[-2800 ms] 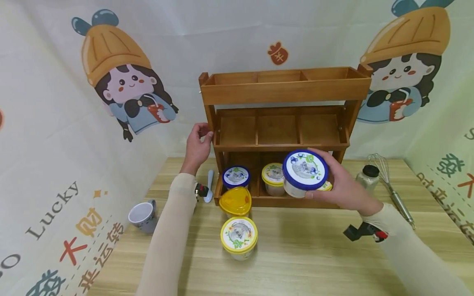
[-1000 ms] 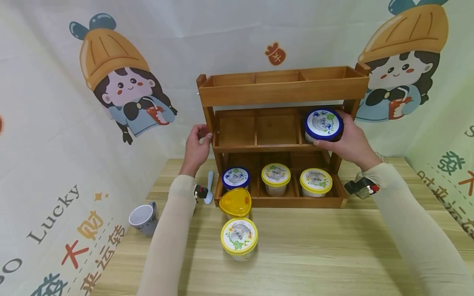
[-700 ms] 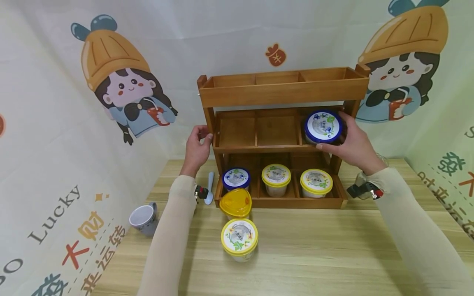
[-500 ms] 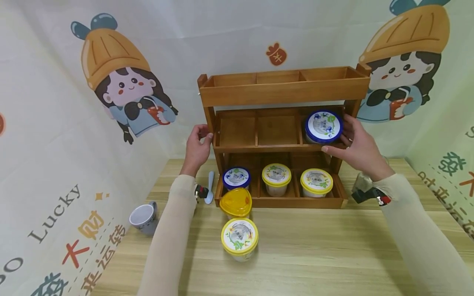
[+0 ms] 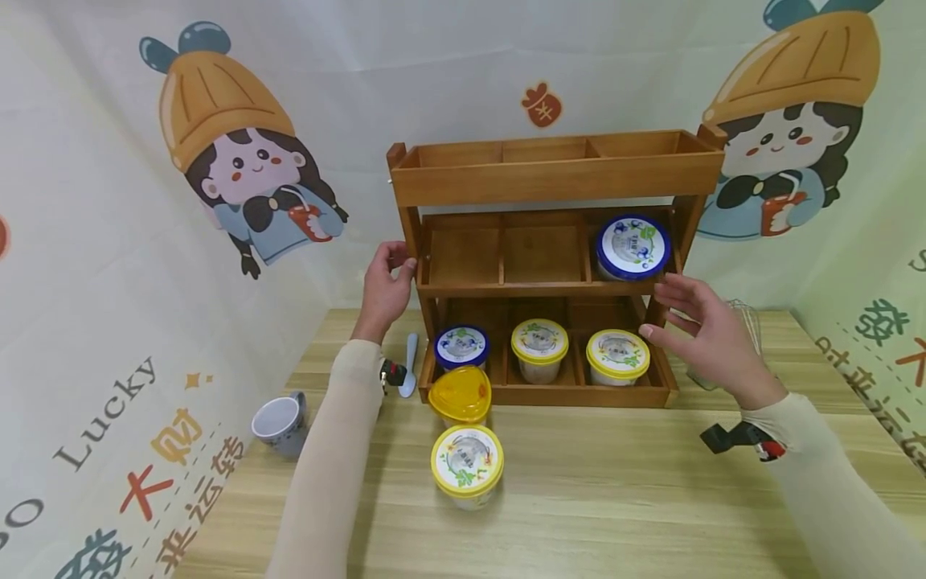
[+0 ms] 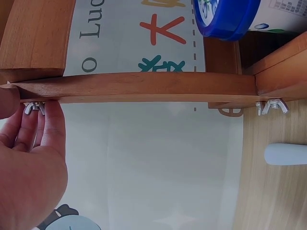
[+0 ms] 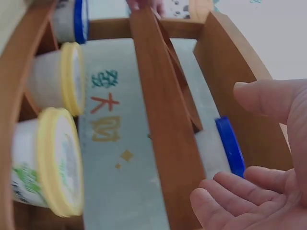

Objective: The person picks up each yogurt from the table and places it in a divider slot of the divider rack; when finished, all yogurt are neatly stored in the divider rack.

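Note:
A brown wooden three-tier rack [image 5: 557, 183] stands against the back wall. My left hand [image 5: 386, 288] grips its left upright, thumb on one side and fingers beside a wing nut [image 6: 35, 107] in the left wrist view. My right hand [image 5: 712, 342] is off the rack's right side, fingers spread, holding nothing. Just beyond it, a blue-lidded tub [image 5: 633, 248] sits in the middle tier's right compartment. The bottom tier holds another blue-lidded tub [image 5: 461, 346] at left, a yellow-lidded tub [image 5: 539, 351] in the centre and a second yellow-lidded tub [image 5: 618, 356] at right.
In front of the rack stand a container with an amber lid [image 5: 460, 394] and a yellow-lidded tub [image 5: 467, 465]. A mug [image 5: 279, 426] and a pale blue spoon [image 5: 409, 366] lie to the left. A whisk [image 5: 748, 322] is partly hidden behind my right hand.
My right hand has carried the blue-lidded tub up into the middle tier's right compartment, let go, and drawn back down and to the right. My left hand has stayed on the rack.

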`<state>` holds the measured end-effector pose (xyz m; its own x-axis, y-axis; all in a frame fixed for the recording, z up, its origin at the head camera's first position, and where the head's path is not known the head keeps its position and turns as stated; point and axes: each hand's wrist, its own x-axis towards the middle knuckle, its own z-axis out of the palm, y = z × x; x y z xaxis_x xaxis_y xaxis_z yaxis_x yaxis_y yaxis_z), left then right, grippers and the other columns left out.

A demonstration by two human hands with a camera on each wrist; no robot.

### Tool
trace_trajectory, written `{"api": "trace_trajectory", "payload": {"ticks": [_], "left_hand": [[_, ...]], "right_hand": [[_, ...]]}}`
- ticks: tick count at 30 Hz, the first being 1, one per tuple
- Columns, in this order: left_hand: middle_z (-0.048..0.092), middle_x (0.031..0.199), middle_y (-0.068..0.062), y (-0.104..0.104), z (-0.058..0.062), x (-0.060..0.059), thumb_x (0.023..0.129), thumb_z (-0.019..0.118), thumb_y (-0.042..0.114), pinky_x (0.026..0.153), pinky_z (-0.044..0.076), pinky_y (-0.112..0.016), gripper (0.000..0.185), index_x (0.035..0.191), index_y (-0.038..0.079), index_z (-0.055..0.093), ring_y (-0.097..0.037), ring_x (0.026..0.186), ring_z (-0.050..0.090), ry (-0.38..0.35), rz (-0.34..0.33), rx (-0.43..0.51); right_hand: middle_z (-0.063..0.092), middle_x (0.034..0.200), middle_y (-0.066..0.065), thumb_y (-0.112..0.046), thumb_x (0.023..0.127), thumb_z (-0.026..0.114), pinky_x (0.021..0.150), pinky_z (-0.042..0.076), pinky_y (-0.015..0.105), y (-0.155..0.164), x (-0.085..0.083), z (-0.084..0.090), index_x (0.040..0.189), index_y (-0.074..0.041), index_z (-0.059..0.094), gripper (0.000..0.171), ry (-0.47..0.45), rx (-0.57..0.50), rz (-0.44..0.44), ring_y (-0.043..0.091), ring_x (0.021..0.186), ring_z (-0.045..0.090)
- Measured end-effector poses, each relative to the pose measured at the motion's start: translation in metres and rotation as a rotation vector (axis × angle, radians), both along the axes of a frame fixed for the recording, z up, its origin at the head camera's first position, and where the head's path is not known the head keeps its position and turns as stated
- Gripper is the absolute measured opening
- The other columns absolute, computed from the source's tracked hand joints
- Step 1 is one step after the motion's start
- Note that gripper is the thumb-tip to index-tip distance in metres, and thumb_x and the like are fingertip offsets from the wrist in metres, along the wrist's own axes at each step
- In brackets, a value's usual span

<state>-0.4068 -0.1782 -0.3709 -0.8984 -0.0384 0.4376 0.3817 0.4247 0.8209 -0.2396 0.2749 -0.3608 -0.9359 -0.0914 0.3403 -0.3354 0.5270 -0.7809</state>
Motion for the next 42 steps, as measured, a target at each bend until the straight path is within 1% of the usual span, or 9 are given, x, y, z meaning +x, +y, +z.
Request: {"api": "trace_trajectory", "payload": {"ticks": [5, 10, 12, 14, 20, 26, 35, 39, 42], "left_hand": [[0.062, 0.138, -0.018, -0.001, 0.001, 0.0, 0.109, 0.058, 0.017, 0.118, 0.044, -0.054, 0.033, 0.14, 0.006, 0.054, -0.035, 0.134, 0.059, 0.005, -0.003, 0.003], [0.061, 0.138, -0.019, 0.0, 0.001, -0.001, 0.109, 0.058, 0.016, 0.119, 0.042, -0.057, 0.032, 0.139, 0.005, 0.054, -0.035, 0.133, 0.058, 0.008, -0.005, 0.009], [0.061, 0.138, -0.019, 0.0, 0.0, -0.001, 0.109, 0.058, 0.016, 0.119, 0.042, -0.056, 0.033, 0.139, 0.005, 0.054, -0.035, 0.133, 0.058, 0.008, -0.005, 0.007], [0.061, 0.138, -0.019, -0.001, -0.001, -0.001, 0.109, 0.058, 0.017, 0.119, 0.043, -0.055, 0.033, 0.14, 0.005, 0.054, -0.034, 0.133, 0.059, 0.006, -0.003, 0.003], [0.062, 0.136, -0.019, -0.003, 0.0, 0.002, 0.109, 0.058, 0.016, 0.118, 0.043, -0.055, 0.032, 0.139, 0.004, 0.055, -0.035, 0.132, 0.059, 0.015, 0.008, -0.005], [0.063, 0.133, -0.021, -0.004, 0.003, 0.0, 0.107, 0.061, 0.015, 0.119, 0.041, -0.059, 0.032, 0.137, 0.003, 0.056, -0.038, 0.13, 0.059, 0.042, -0.028, 0.018], [0.061, 0.139, -0.018, 0.0, 0.007, -0.001, 0.107, 0.063, 0.023, 0.115, 0.047, -0.051, 0.037, 0.138, 0.005, 0.056, -0.033, 0.133, 0.058, 0.001, -0.045, 0.075], [0.062, 0.136, -0.018, 0.001, 0.007, 0.0, 0.107, 0.064, 0.025, 0.115, 0.047, -0.051, 0.037, 0.138, 0.005, 0.056, -0.034, 0.13, 0.059, 0.011, -0.044, 0.104], [0.062, 0.135, -0.019, 0.001, 0.007, 0.0, 0.107, 0.064, 0.025, 0.113, 0.048, -0.051, 0.037, 0.137, 0.005, 0.057, -0.034, 0.128, 0.059, 0.013, -0.04, 0.121]], "right_hand": [[0.056, 0.153, 0.024, -0.021, 0.099, 0.076, 0.096, 0.044, 0.002, -0.009, 0.004, -0.016, 0.157, -0.002, 0.041, 0.07, 0.024, 0.01, 0.047, 0.04, 0.138, 0.055], [0.062, 0.145, 0.021, -0.014, 0.1, 0.074, 0.097, 0.051, 0.01, -0.023, 0.005, -0.036, 0.152, -0.004, 0.048, 0.059, 0.051, -0.018, 0.131, 0.007, 0.127, 0.061], [0.063, 0.143, 0.021, -0.011, 0.099, 0.074, 0.096, 0.054, 0.014, -0.031, 0.005, -0.044, 0.15, -0.005, 0.05, 0.057, 0.06, -0.022, 0.167, -0.001, 0.123, 0.06], [0.064, 0.14, 0.021, -0.01, 0.099, 0.074, 0.095, 0.056, 0.018, -0.039, 0.005, -0.052, 0.149, -0.005, 0.051, 0.055, 0.061, -0.021, 0.201, 0.004, 0.122, 0.062], [0.068, 0.137, 0.015, -0.014, 0.098, 0.077, 0.095, 0.061, 0.035, -0.068, 0.006, -0.07, 0.145, -0.005, 0.055, 0.053, 0.035, 0.006, 0.3, 0.036, 0.126, 0.065], [0.067, 0.138, 0.018, -0.015, 0.096, 0.079, 0.099, 0.06, 0.042, -0.093, 0.009, -0.082, 0.142, -0.006, 0.058, 0.051, -0.011, 0.008, 0.384, 0.036, 0.127, 0.065], [0.067, 0.14, 0.015, -0.024, 0.093, 0.083, 0.097, 0.059, 0.033, -0.127, 0.017, -0.099, 0.148, -0.007, 0.054, 0.064, -0.098, 0.01, 0.508, 0.029, 0.126, 0.065], [0.067, 0.139, 0.015, -0.027, 0.092, 0.084, 0.097, 0.059, 0.035, -0.142, 0.021, -0.107, 0.148, -0.006, 0.053, 0.068, -0.153, 0.009, 0.562, 0.029, 0.126, 0.064], [0.067, 0.138, 0.009, -0.029, 0.09, 0.085, 0.097, 0.059, 0.037, -0.151, 0.024, -0.112, 0.148, -0.007, 0.053, 0.07, -0.185, 0.002, 0.601, 0.027, 0.127, 0.064]]}}
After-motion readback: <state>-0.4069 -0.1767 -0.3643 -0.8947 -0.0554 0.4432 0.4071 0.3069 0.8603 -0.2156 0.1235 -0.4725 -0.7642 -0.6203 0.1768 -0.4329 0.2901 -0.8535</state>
